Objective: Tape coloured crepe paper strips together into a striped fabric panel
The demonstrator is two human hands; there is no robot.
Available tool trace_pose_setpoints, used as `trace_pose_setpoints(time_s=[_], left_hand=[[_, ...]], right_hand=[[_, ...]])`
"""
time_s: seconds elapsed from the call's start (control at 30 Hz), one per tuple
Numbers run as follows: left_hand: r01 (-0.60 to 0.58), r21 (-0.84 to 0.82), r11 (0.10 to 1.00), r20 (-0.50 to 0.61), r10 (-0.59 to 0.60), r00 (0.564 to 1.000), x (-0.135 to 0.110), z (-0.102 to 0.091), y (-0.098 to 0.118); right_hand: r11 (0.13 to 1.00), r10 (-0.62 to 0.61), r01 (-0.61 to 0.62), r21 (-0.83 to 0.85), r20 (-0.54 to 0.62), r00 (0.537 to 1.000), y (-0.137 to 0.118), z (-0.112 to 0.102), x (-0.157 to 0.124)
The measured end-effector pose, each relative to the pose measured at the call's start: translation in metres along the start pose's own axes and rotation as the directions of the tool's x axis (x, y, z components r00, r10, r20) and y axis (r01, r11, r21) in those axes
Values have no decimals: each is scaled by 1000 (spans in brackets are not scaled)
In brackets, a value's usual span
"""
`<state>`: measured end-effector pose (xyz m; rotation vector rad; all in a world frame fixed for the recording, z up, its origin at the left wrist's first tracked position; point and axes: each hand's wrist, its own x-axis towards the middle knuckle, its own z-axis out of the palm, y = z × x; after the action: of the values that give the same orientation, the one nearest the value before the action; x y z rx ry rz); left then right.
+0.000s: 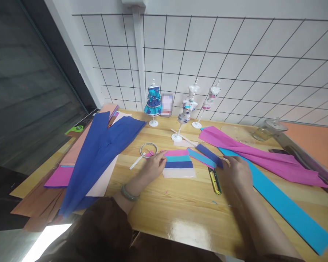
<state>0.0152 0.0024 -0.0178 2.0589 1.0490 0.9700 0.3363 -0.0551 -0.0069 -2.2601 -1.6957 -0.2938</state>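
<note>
While the left hand [154,165], fingers bent, grip unclear, touched the striped panel [179,164] at twelve o'clock, four colours already aligned, the right hand [237,171] pinched a navy strip [208,154], still loose, at one; beyond stood a dressed mannequin [153,102].

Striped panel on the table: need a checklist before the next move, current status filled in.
1. Rectangular panel of pink, turquoise, dark-blue and pale paper-like bands on the light wooden table: ok.
2. Left hand at the panel's left edge: ok.
3. Right hand at one end of the narrow dark-blue paper-like strip: ok.
4. Yellow-and-black utility knife away from the right hand: not ok, lies close beside it.
5. Knife blade retracted: cannot tell, too small.
</note>
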Motion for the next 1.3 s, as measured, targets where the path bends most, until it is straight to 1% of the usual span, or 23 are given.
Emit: trace_pose_setpoints(time_s=[0.07,0.13,0.23,0.27,0.33,0.5,0.63,0.8,1.07,1.3], left_hand=[[3,4,1000,6,-3,1000,0,0,0],[4,8,1000,8,-4,1000,1,-1,-1],[12,9,1000,1,-12,1000,1,0,-3],[15,9,1000,-1,-15,1000,1,0,-3],[10,23,1000,7,-11,1000,1,0,-6],[-70,163,984,96,55,994,1,1,-10],[-99,232,968,136,68,988,1,1,-11],[-108,242,964,88,89,992,1,1,-8],[-52,162,985,-32,58,998,4,-1,-7],[-63,152,986,-35,69,997,4,0,-6]], right_hand=[[993,-113,113,31,1,994,-9,-2,2],[975,-216,215,64,22,976,-19,-1,4],[931,-357,349,103,77,931,-32,2,6],[919,-389,379,109,93,916,-36,4,6],[907,-418,407,109,111,902,-41,7,6],[910,-414,406,90,121,902,-44,8,4],[915,-402,394,83,121,908,-43,8,4],[927,-374,367,80,103,922,-39,11,8],[942,-334,330,59,104,937,-30,24,23],[951,-309,307,40,108,945,-28,21,21]])
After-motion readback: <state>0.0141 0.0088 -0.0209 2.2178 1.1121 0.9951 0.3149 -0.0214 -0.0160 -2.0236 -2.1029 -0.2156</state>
